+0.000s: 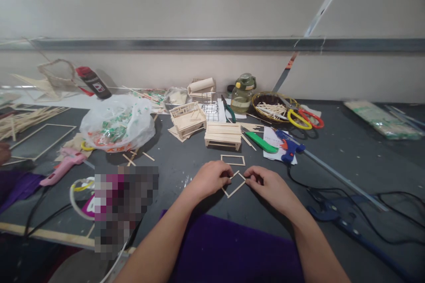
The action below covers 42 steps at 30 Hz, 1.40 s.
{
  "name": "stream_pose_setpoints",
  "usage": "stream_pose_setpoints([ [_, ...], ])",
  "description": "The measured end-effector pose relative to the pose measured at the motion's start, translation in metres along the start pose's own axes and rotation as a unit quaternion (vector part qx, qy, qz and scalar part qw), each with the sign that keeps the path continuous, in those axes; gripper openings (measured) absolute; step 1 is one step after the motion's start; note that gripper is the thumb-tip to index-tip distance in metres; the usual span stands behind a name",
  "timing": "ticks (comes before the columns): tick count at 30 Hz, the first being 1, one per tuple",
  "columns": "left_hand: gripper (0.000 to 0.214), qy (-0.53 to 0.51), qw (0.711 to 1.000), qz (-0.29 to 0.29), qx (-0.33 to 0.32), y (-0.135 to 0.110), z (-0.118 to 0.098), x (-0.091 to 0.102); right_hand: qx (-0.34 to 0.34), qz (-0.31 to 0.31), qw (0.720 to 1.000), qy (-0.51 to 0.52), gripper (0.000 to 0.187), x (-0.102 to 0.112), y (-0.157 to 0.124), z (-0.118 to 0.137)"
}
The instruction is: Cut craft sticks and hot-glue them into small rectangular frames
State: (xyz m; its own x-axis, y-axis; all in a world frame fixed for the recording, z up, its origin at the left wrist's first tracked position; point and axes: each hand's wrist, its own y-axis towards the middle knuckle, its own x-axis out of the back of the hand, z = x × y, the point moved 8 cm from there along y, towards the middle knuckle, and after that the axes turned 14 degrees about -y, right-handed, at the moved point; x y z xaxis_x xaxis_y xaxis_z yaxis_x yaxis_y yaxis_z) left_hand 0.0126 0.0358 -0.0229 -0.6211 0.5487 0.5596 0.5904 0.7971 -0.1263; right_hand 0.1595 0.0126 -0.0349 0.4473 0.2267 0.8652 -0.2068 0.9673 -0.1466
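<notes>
Between my two hands is a small four-sided frame of thin wooden sticks [236, 189], lying at a slant over the dark table. My left hand [212, 179] pinches its left side with bent fingers. On the opposite side, my right hand [267, 183] has thumb and fingers closed at the right corner. Just beyond them lies a finished-looking rectangular stick frame [233, 156]. Behind that stands a miniature wooden bench [223, 135], with a miniature wooden sofa [188, 119] to its left.
A blue glue gun [289, 147], green utility knife [262, 141] and scissors [303, 119] are at right, near a basket of sticks [274, 106]. A plastic bag [117, 121] and pink glue gun [63, 166] lie left. Another person's hand [4, 153] shows at the left edge.
</notes>
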Motion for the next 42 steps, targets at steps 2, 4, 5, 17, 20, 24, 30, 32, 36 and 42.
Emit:
stream_pose_setpoints([
  [2, 0.013, -0.001, 1.000, 0.001, 0.003, 0.000, 0.000, 0.000, -0.004, -0.011, 1.000, 0.000, 0.016, 0.002, 0.000, 0.002],
  [4, 0.014, -0.002, 1.000, 0.002, 0.004, 0.000, 0.000, 0.000, -0.015, -0.029, 0.999, -0.015, 0.017, 0.004, 0.001, 0.002],
  [5, 0.014, -0.003, 1.000, 0.003, 0.004, 0.000, 0.000, 0.000, -0.021, -0.037, 0.999, -0.026, 0.018, 0.004, 0.001, 0.003],
  [17, 0.013, 0.004, 1.000, 0.003, 0.013, -0.001, -0.001, 0.001, -0.037, -0.061, 0.992, -0.108, 0.019, -0.005, 0.006, 0.004],
  [20, 0.013, 0.008, 1.000, 0.000, 0.005, -0.001, -0.001, 0.000, -0.035, -0.066, 0.990, -0.122, 0.019, -0.006, 0.007, 0.006],
  [24, 0.015, 0.005, 1.000, 0.004, 0.019, -0.001, 0.001, -0.001, -0.035, -0.064, 0.990, -0.122, 0.020, -0.007, 0.008, 0.005],
  [30, 0.014, 0.007, 1.000, 0.006, 0.011, -0.001, -0.001, 0.000, -0.039, -0.063, 0.989, -0.126, 0.020, -0.008, 0.009, 0.002],
  [32, 0.013, 0.007, 1.000, 0.003, 0.002, -0.001, -0.001, 0.000, -0.043, -0.062, 0.989, -0.125, 0.020, -0.008, 0.009, 0.002],
  [36, 0.012, 0.007, 1.000, 0.000, -0.003, 0.000, 0.000, 0.000, -0.046, -0.059, 0.990, -0.120, 0.019, -0.007, 0.008, 0.003],
  [42, 0.012, 0.003, 1.000, -0.003, -0.005, -0.001, 0.000, 0.000, -0.047, -0.056, 0.990, -0.123, 0.019, -0.008, 0.009, 0.003],
])
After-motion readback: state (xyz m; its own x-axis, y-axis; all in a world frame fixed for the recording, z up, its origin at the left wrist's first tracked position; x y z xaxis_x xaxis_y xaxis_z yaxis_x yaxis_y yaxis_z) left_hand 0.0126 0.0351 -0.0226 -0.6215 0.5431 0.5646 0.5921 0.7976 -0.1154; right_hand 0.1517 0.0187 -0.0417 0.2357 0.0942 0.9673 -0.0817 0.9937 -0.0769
